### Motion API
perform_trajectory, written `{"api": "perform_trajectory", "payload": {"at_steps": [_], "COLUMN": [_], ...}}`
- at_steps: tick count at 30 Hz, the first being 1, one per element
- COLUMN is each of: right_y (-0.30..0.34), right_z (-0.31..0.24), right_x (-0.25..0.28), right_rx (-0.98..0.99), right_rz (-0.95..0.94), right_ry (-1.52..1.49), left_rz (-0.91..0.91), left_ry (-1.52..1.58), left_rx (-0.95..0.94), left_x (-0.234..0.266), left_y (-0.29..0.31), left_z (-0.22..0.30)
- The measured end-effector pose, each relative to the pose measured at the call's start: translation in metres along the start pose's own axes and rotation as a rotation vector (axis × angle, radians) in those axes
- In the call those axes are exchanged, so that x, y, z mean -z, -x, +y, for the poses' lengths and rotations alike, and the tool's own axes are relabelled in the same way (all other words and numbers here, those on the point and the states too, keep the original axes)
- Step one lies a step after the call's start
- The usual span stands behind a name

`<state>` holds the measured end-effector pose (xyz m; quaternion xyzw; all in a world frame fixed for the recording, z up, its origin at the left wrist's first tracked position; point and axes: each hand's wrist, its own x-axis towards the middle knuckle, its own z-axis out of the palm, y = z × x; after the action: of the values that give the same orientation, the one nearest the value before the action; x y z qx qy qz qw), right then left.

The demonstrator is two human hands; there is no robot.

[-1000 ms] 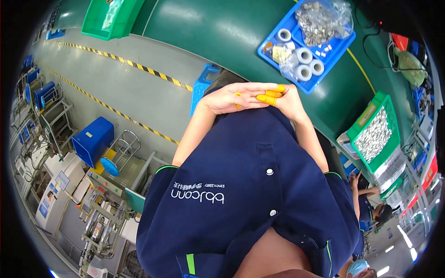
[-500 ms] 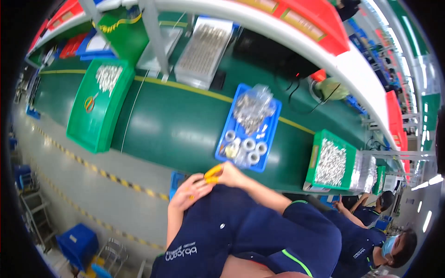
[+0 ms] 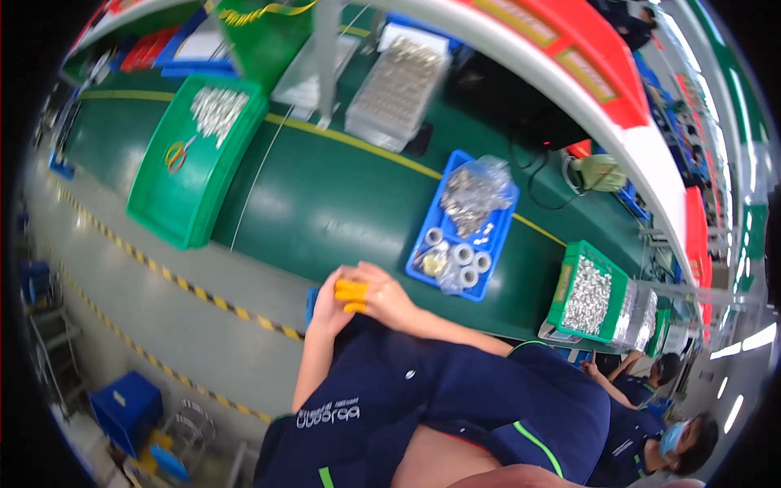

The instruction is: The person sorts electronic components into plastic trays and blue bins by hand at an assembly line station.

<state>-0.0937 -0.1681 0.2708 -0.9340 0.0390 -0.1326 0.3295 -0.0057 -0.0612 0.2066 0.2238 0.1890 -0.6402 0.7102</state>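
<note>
My left hand point(image 3: 326, 307) and my right hand point(image 3: 391, 302) are pressed together in front of my body, beside the table's near edge. Yellow finger cots point(image 3: 351, 294) cover several fingertips where the two hands meet; I cannot tell which hand each belongs to. The fingers of both hands are closed against each other, and anything between them is hidden. Nearest on the table, to the right, is a blue tray point(image 3: 418, 267). It holds a clear plastic bag point(image 3: 488, 175), small metal parts point(image 3: 467, 213) and several white rolls point(image 3: 464, 254).
A green tray point(image 3: 167, 210) at left holds white parts point(image 3: 218, 114) and orange-handled scissors point(image 3: 176, 156). Stacked clear trays point(image 3: 390, 93) stand at the back. A green bin of silvery parts point(image 3: 590, 297) sits at right, near a masked co-worker point(image 3: 679, 443). A shelf upright point(image 3: 326, 61) rises behind.
My hands have come closer together, the right now folded against the left with the yellow cots between them. The view has shifted, so the table's things appear further right.
</note>
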Motion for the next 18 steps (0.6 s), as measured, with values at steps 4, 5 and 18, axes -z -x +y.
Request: {"api": "perform_trajectory", "payload": {"at_steps": [4,5,18], "right_y": [-0.01,-0.011,-0.008], "right_z": [-0.002,0.0,0.039], "right_x": [-0.011,-0.015,-0.06], "right_rx": [-0.158,-0.305,-0.638], "right_rz": [0.063,0.135,-0.291], "right_ry": [-0.148,-0.253,-0.506], "left_rz": [-0.067,-0.015,-0.035], "left_ry": [0.023,-0.066,-0.632], "left_rx": [0.107,0.073,0.15], "left_x": [0.026,0.03,0.029], "left_y": [-0.006,-0.005,0.004], "left_z": [0.011,0.011,0.027]}}
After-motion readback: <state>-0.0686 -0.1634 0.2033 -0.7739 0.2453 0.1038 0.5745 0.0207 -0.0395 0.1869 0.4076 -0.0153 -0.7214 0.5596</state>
